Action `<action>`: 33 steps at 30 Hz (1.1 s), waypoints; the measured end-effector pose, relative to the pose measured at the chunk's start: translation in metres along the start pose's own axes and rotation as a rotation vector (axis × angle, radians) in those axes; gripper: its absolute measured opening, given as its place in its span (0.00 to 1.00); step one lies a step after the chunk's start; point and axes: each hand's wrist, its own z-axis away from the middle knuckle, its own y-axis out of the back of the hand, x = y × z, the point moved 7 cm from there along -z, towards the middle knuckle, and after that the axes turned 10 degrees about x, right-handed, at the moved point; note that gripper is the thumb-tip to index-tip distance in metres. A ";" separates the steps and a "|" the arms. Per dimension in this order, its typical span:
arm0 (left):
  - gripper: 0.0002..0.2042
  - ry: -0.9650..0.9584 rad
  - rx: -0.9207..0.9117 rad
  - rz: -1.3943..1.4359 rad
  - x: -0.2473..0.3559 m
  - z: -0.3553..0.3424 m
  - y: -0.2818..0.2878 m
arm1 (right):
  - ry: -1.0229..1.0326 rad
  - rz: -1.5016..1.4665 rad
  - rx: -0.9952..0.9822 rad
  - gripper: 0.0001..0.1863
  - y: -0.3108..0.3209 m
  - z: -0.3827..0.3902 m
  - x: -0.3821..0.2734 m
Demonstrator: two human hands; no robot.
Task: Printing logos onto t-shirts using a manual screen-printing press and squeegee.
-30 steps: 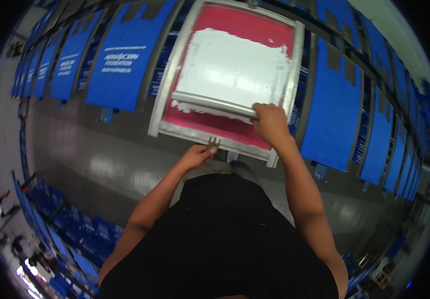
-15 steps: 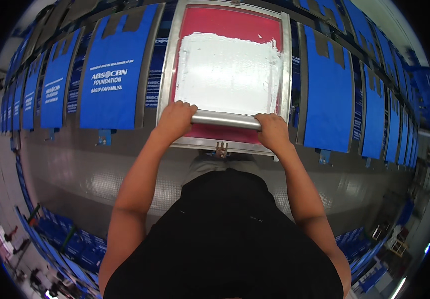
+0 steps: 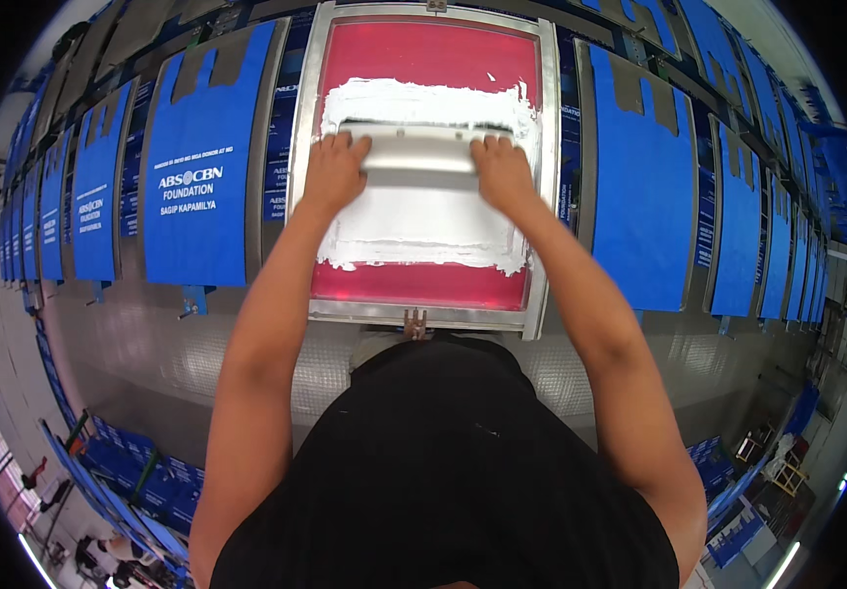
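Observation:
My left hand (image 3: 335, 175) and my right hand (image 3: 502, 177) are closed on the two ends of a metal squeegee bar (image 3: 421, 152), lying across the upper part of a white paste layer (image 3: 413, 224). The paste, ragged at its borders, covers the middle of a pink screen (image 3: 423, 49) set in a silver metal frame (image 3: 300, 187). At the frame's near edge is a small metal bracket (image 3: 415, 324), beside my body. What lies under the screen is hidden.
Rows of boards carrying blue printed material (image 3: 192, 236) run to both sides, one (image 3: 639, 196) close at the frame's right. A grey textured surface (image 3: 129, 348) lies nearer me. Further blue boards and people, small and indistinct, show at the lower rim.
My left hand has gone from the near bracket onto the bar. Both hands have pushed the squeegee forward across the paste, toward the frame's far side.

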 end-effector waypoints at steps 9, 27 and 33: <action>0.12 0.028 -0.191 0.219 0.061 0.110 0.086 | -0.068 -0.290 -0.174 0.12 0.097 0.108 -0.059; 0.11 0.074 -0.139 0.022 -0.017 -0.048 0.016 | -0.187 0.000 -0.328 0.15 0.016 -0.039 0.023; 0.15 0.111 -0.323 0.064 0.000 -0.018 0.045 | -0.194 -0.089 -0.479 0.18 0.048 -0.005 0.005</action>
